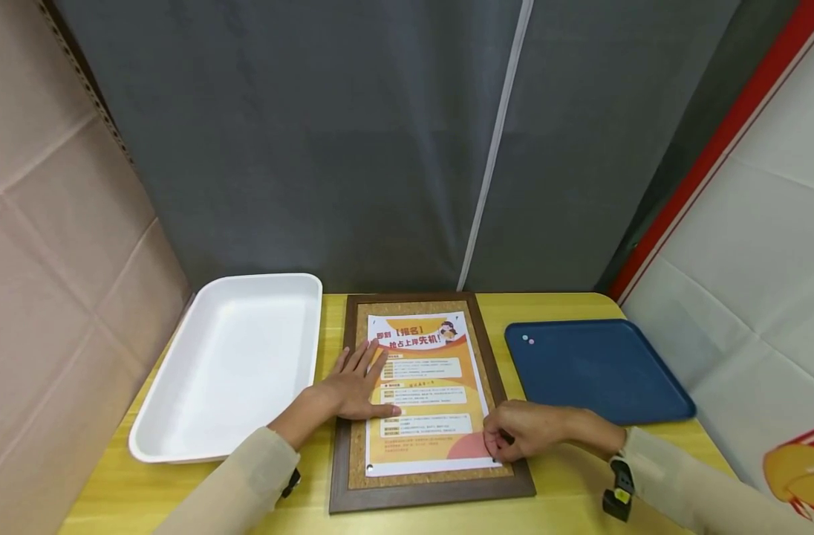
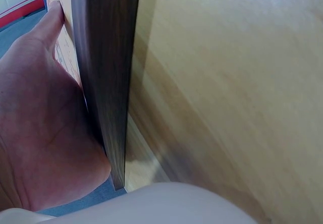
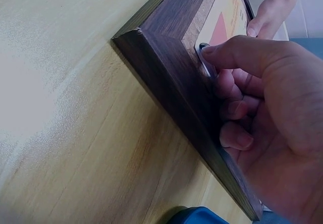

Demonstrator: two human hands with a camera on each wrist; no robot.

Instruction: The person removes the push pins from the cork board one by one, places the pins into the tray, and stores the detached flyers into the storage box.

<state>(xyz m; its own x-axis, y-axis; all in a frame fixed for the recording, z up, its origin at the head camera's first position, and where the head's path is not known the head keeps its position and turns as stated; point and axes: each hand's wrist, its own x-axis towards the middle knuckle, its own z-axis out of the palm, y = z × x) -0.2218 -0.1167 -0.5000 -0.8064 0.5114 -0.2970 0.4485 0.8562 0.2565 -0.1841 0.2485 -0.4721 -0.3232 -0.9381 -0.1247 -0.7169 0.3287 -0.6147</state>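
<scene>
A printed orange and white poster lies on a cork board with a dark wooden frame. My left hand rests spread over the poster's left side, its thumb reaching inward across the print. At the poster's lower right corner, my right hand has curled fingers and pinches a small dark thumbtack. The right wrist view shows the thumb tip against that tack, with the paper's corner beside it. Another dark tack sits at the lower left corner, and small dark marks show at both top corners.
To the left stands a large white tray. A blue tray on the right carries two small pale tacks near its upper left corner. A grey curtain rises behind the yellow wooden table.
</scene>
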